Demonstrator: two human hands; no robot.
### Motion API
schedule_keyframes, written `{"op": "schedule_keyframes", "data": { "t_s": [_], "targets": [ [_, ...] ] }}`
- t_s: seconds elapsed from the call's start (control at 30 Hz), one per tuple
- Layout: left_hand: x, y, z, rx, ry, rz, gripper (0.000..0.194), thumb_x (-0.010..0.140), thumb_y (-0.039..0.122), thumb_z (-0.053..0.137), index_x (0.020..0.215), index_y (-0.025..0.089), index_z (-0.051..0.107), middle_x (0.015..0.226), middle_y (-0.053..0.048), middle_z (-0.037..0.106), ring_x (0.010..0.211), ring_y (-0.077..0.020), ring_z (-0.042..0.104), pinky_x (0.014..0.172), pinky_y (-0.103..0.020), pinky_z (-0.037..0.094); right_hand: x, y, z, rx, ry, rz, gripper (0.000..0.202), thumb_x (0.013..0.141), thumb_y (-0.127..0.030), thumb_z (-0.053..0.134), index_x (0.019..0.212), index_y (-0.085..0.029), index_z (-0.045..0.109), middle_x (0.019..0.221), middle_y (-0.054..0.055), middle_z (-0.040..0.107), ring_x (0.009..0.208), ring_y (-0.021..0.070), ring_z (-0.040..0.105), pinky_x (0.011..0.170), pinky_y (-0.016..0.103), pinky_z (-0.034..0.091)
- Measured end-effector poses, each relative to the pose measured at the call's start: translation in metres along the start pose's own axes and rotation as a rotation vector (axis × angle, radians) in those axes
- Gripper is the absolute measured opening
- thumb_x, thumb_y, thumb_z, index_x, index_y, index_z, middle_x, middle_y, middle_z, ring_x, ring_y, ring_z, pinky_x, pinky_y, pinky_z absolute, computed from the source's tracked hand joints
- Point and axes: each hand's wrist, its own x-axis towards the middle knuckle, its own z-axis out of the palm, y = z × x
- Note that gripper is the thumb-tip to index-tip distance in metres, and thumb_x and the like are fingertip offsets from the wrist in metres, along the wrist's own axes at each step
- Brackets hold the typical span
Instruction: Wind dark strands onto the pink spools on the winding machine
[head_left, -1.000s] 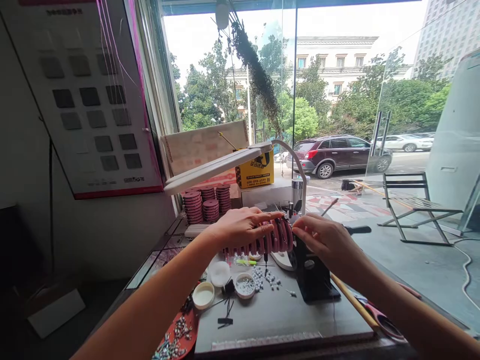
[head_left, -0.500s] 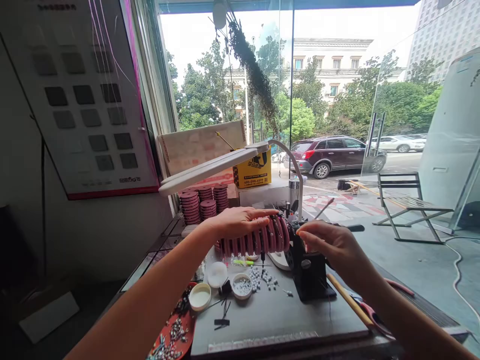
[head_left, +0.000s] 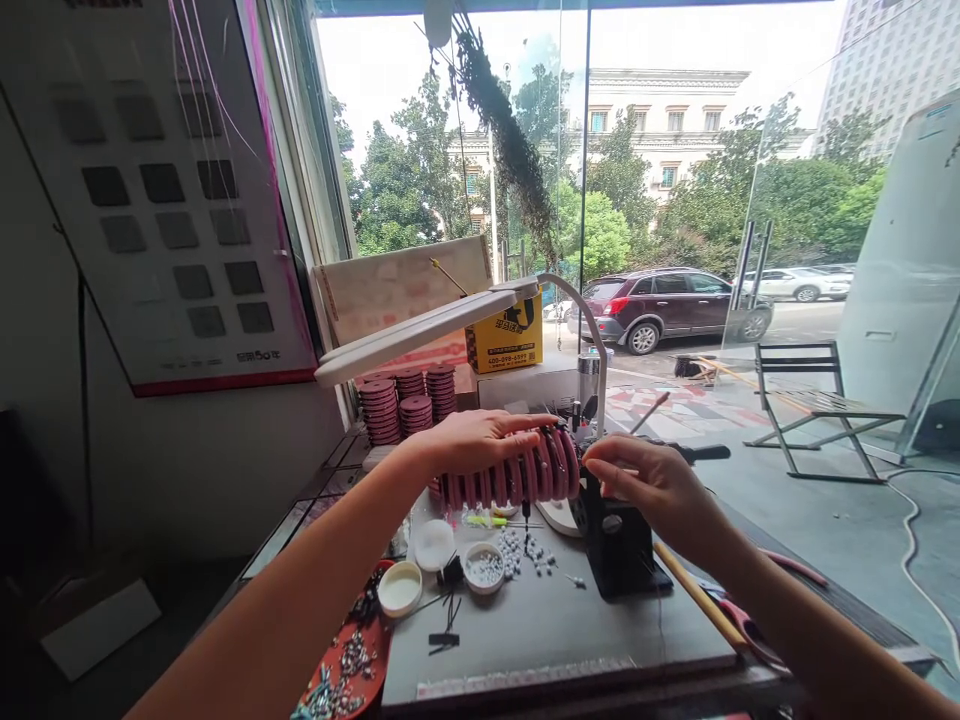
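Note:
My left hand [head_left: 480, 442] lies over the top of a row of pink discs [head_left: 551, 475], its fingers stretched out along the row toward the right. The discs are lined up side by side on a black stand [head_left: 626, 550] at their right end. At that end my right hand [head_left: 641, 475] has thumb and forefinger pinched together close to the last disc. What the pinch holds, if anything, is too small to make out. Below the discs stands a small white dish of grey beads [head_left: 484, 568], with loose beads [head_left: 517, 555] scattered beside it.
A white desk lamp [head_left: 427, 330] arches over the work. Stacked pink discs [head_left: 380, 412] stand behind at left. A red tray of small metal parts [head_left: 358, 655], white lids [head_left: 400, 590], a wooden handle [head_left: 697, 600] and red-handled scissors [head_left: 739, 618] surround the grey board [head_left: 540, 640].
My right hand has shifted slightly left, closer to the end of the disc row. My left hand stays stretched over the discs.

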Motion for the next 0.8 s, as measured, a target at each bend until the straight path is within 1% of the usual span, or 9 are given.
{"op": "schedule_keyframes", "data": {
  "t_s": [0.13,0.23,0.33,0.47,0.6,0.7,0.8],
  "targets": [
    [0.0,0.002,-0.001,0.01,-0.008,-0.018,0.051,0.085,0.062,0.023,0.133,0.045,0.029,0.139,0.005,0.043,0.123,-0.0241,0.042,0.101,-0.039,0.03,0.002,-0.006,-0.007,-0.196,-0.157,-0.112,0.024,0.082,-0.034,0.046,0.068,-0.018,0.057,0.074,0.003,0.055,0.07,0.0153,0.051,0.061,0.025,0.042],
    [0.0,0.002,-0.001,0.007,-0.019,-0.022,0.051,0.085,0.062,0.022,0.133,0.045,0.029,0.139,0.005,0.042,0.123,-0.0235,0.04,0.102,-0.039,0.029,0.003,-0.009,-0.011,-0.312,-0.229,-0.175,0.021,0.086,-0.03,0.043,0.072,-0.019,0.054,0.079,0.003,0.058,0.074,0.0153,0.053,0.068,0.026,0.042],
    [0.001,0.001,0.0,-0.001,-0.02,-0.022,0.05,0.086,0.061,0.023,0.133,0.046,0.028,0.14,0.006,0.041,0.124,-0.0229,0.039,0.102,-0.039,0.028,0.002,-0.009,-0.012,-0.371,-0.255,-0.227,0.02,0.088,-0.028,0.04,0.075,-0.019,0.053,0.082,0.003,0.059,0.075,0.0145,0.054,0.071,0.026,0.042],
    [0.001,0.002,0.001,-0.004,-0.007,-0.022,0.05,0.086,0.06,0.023,0.133,0.045,0.03,0.14,0.005,0.041,0.125,-0.0211,0.038,0.103,-0.037,0.027,0.0,-0.004,-0.013,-0.404,-0.271,-0.286,0.021,0.09,-0.027,0.038,0.076,-0.019,0.052,0.086,0.004,0.058,0.074,0.0132,0.054,0.07,0.025,0.042],
    [-0.001,0.005,0.0,0.004,-0.02,-0.02,0.051,0.086,0.062,0.022,0.133,0.044,0.029,0.139,0.003,0.043,0.123,-0.0211,0.041,0.102,-0.037,0.028,-0.002,0.001,-0.014,-0.408,-0.274,-0.352,0.02,0.091,-0.028,0.038,0.079,-0.02,0.053,0.089,0.005,0.059,0.077,0.0136,0.055,0.07,0.025,0.044],
    [0.0,0.004,0.0,0.0,-0.027,-0.022,0.051,0.086,0.062,0.023,0.134,0.044,0.028,0.138,0.003,0.044,0.123,-0.0219,0.042,0.101,-0.039,0.029,0.001,0.003,-0.017,-0.412,-0.295,-0.352,0.02,0.091,-0.028,0.04,0.08,-0.02,0.054,0.088,0.004,0.06,0.077,0.0135,0.055,0.069,0.024,0.044],
    [0.004,0.0,-0.001,-0.067,-0.04,-0.006,0.051,0.086,0.06,0.025,0.134,0.043,0.03,0.141,0.004,0.04,0.124,-0.0214,0.04,0.103,-0.038,0.028,0.006,0.002,-0.021,-0.405,-0.329,-0.318,0.021,0.091,-0.031,0.04,0.081,-0.02,0.054,0.085,0.004,0.059,0.076,0.0143,0.055,0.069,0.026,0.043]
  ]
}}
